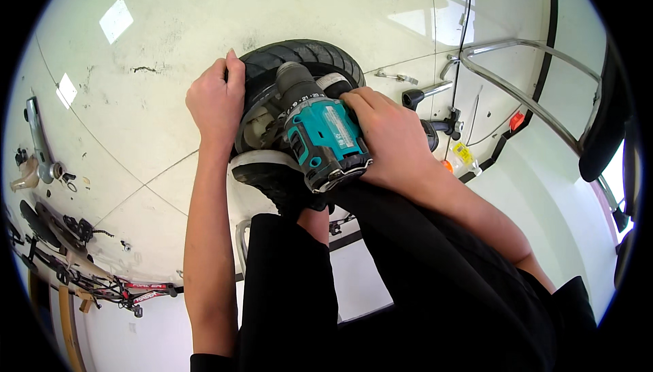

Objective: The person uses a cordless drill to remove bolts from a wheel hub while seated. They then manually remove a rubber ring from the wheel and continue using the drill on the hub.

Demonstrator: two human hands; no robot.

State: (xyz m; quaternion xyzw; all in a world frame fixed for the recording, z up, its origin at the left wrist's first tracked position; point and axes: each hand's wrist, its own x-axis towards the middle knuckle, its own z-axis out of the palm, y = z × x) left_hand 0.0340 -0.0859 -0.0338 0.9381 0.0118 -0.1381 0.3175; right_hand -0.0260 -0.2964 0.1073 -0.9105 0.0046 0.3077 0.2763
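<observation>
A small black wheel with a rubber tyre (306, 55) lies flat on the pale tiled floor. My left hand (216, 103) grips its left rim, fingers curled over the tyre. My right hand (388, 137) is closed around a teal and black cordless drill (320, 130), whose nose points down into the wheel's hub. The hub and the drill's tip are mostly hidden behind the drill body. My black shoe (275, 178) presses against the wheel's near edge.
A metal tubular frame (517, 93) with black cables, a black handle grip (415, 98) and small orange and yellow parts lies to the right. Loose metal parts and tools (41, 161) sit along the left edge. My legs in black trousers (381, 283) fill the foreground.
</observation>
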